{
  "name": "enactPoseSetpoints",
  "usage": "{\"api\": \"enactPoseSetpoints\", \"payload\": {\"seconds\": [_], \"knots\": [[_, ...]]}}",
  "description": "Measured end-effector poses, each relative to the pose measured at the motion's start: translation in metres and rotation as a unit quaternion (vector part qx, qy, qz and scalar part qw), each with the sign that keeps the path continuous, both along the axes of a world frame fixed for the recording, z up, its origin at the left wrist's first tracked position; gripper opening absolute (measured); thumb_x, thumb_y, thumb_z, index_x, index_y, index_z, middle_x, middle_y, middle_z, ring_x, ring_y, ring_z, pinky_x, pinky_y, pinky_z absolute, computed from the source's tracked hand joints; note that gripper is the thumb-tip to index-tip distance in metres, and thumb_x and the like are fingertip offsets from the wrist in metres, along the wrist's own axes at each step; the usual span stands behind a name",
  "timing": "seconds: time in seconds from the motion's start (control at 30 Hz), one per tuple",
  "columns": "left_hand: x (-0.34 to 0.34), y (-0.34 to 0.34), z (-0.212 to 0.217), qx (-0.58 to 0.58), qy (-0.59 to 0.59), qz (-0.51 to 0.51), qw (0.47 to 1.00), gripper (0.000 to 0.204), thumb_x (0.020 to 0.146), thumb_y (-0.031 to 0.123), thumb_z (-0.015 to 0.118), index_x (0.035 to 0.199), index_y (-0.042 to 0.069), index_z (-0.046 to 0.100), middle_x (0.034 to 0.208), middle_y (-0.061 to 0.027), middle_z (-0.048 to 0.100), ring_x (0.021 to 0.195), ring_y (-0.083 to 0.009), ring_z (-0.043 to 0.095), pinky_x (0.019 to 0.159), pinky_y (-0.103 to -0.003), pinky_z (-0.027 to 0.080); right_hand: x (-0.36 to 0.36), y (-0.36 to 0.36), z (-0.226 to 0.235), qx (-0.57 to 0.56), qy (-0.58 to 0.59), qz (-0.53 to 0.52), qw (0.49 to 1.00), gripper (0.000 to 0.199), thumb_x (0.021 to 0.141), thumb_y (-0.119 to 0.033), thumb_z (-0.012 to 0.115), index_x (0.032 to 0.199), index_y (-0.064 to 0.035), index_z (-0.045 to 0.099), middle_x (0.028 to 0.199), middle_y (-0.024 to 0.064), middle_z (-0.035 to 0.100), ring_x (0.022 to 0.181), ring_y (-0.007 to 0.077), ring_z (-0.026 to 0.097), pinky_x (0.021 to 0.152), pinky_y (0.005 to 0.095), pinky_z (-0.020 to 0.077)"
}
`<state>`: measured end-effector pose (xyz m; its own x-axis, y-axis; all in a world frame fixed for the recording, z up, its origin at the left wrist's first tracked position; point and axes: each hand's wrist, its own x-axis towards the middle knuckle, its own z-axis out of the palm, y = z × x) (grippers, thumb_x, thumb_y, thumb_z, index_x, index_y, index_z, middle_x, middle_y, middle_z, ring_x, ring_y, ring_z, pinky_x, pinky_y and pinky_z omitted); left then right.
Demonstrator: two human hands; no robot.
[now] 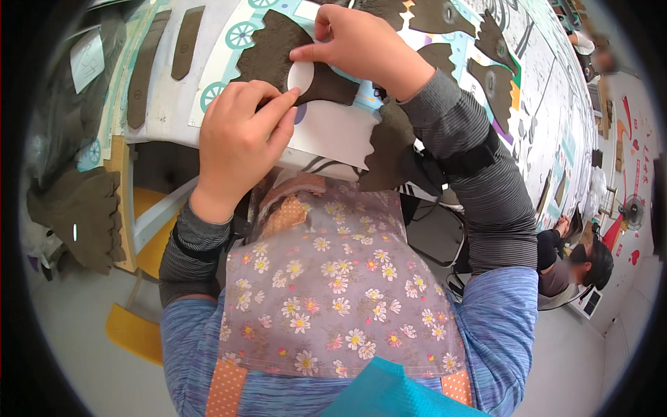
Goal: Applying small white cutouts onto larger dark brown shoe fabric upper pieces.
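One white oval [301, 76], between fingers [314, 52], apparently touching

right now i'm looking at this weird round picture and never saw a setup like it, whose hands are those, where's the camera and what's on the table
There is no machine here: a person works with two bare hands. The picture comes from the left of two wide fisheye cameras worn on the head, looking down, so edges bend and the corners go black. The flowered apron is the wearer's own.

On the pale table lie patterned sheets, a long dark strip and a shorter strip. Between the hands is a dark jagged-edged piece with a white oval on it. Fingers of the left hand touch the oval's lower end, those of the right hand its upper end; whether they pinch or press is hard to tell.
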<state>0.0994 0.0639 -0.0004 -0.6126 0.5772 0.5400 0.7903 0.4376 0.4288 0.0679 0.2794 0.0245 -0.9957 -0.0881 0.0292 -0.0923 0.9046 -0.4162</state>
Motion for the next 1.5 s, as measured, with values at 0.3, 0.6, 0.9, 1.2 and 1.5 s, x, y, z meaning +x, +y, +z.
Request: {"api": "enactPoseSetpoints", "payload": {"seconds": [0.3,0.6,0.9,1.2,1.5], "knots": [[-0.004,0.011,0.009,-0.086,-0.035,0.024,0.995,0.04,0.086,0.019,0.066,0.125,0.013,0.062,0.082,-0.0052,0.053,0.078,-0.0221,0.054,0.067,-0.035,0.044,0.086,0.097,0.081,-0.306,0.077,-0.202,0.927,0.026,0.095,-0.027,0.059,0.092,-0.0027,0.068,0.073,-0.0015,0.058,0.065,0.0045,0.049,0.062,0.0197,0.0411],[-0.014,0.005,0.008,-0.12,-0.028,-0.011,0.992,0.035,0.083,0.018,0.071,0.118,0.013,0.069,0.078,-0.0041,0.051,0.072,-0.0191,0.051,0.063,-0.032,0.043,0.25,0.257,0.042,0.051,-0.034,-0.4,0.914,0.031,0.088,-0.021,0.068,0.107,0.0028,0.064,0.088,0.009,0.067,0.076,0.0127,0.059,0.068,0.0274,0.0475],[-0.005,-0.006,0.019,0.103,-0.103,0.082,0.986,0.014,0.09,0.002,0.064,0.102,0.0,0.071,0.085,-0.0043,0.067,0.073,-0.0085,0.057,0.067,-0.023,0.046,0.271,0.249,0.024,-0.063,0.009,-0.462,0.885,0.031,0.083,-0.014,0.073,0.111,-0.0018,0.064,0.087,0.0034,0.061,0.073,0.0105,0.054,0.062,0.0245,0.044],[-0.005,-0.008,0.02,0.18,-0.003,0.097,0.979,0.014,0.091,0.0,0.063,0.102,-0.005,0.069,0.092,-0.007,0.07,0.074,-0.0098,0.058,0.069,-0.023,0.047,0.292,0.275,0.026,-0.077,-0.01,-0.448,0.891,0.029,0.087,-0.011,0.068,0.116,-0.0047,0.069,0.089,0.005,0.069,0.077,0.0078,0.058,0.07,0.0216,0.0449],[-0.004,0.0,0.027,0.181,0.035,0.06,0.981,0.015,0.089,-0.005,0.06,0.102,-0.007,0.068,0.087,-0.0092,0.069,0.066,-0.0103,0.056,0.062,-0.024,0.045,0.29,0.278,0.042,-0.113,0.012,-0.455,0.883,0.028,0.093,-0.015,0.064,0.113,0.003,0.068,0.091,0.0057,0.07,0.082,0.0091,0.06,0.075,0.0223,0.0458]]}}
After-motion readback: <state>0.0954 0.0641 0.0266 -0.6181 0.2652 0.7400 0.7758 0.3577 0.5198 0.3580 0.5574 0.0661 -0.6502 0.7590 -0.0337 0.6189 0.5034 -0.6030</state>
